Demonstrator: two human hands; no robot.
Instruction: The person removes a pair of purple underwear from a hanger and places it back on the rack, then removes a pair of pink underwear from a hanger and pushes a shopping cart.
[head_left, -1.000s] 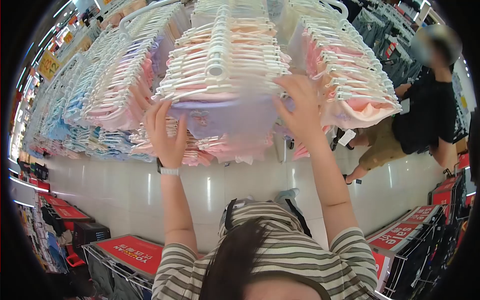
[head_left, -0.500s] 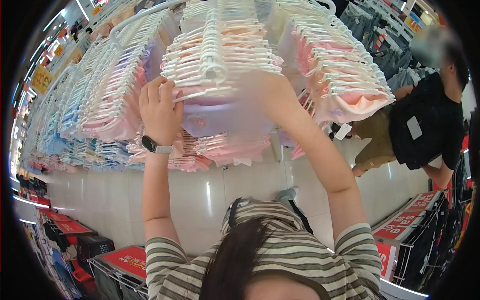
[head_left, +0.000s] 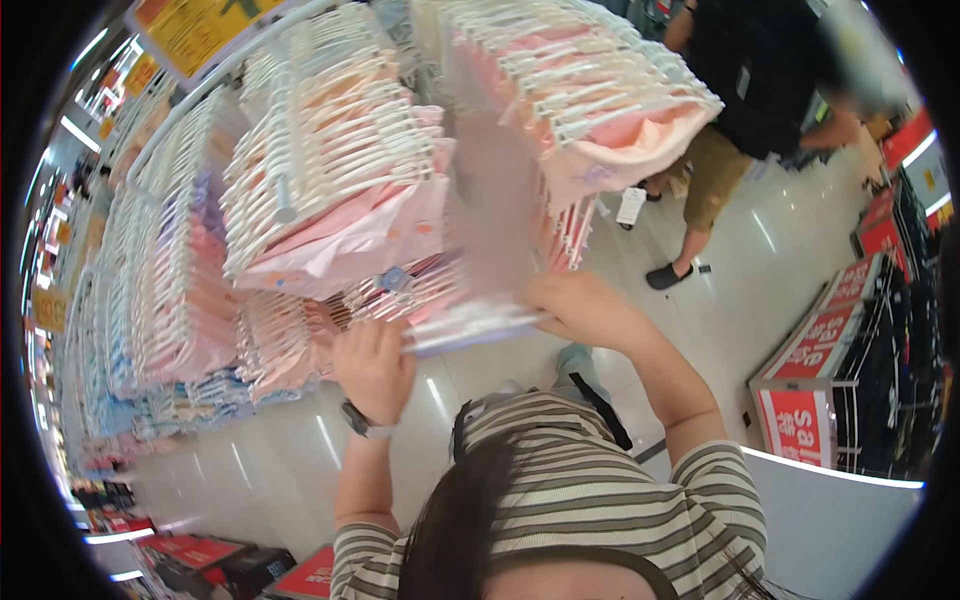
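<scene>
Between my two hands is a white clothes hanger (head_left: 468, 322) with a lavender garment (head_left: 478, 342) on it, held away from the rail in front of my body. My left hand (head_left: 376, 366), with a watch (head_left: 357, 416) on its wrist, is closed round the hanger's left end. At the other end my right hand (head_left: 588, 308) grips it; motion blurs those fingertips. Just beyond hangs a packed row of white hangers (head_left: 325, 165) with pink garments (head_left: 360, 240). The hanger is seen nearly edge-on, so most of the garment is hidden.
Another row of pink garments (head_left: 620, 150) hangs to the right. A person in a dark shirt (head_left: 765, 80) stands beyond it. Red sale signs (head_left: 795, 425) mark a rack at right. A yellow price sign (head_left: 205, 35) tops the rail at upper left.
The hanger with the lavender garment has come off the rail's front and moved toward my body, in both hands. My view has turned, and the racks sit further left.
</scene>
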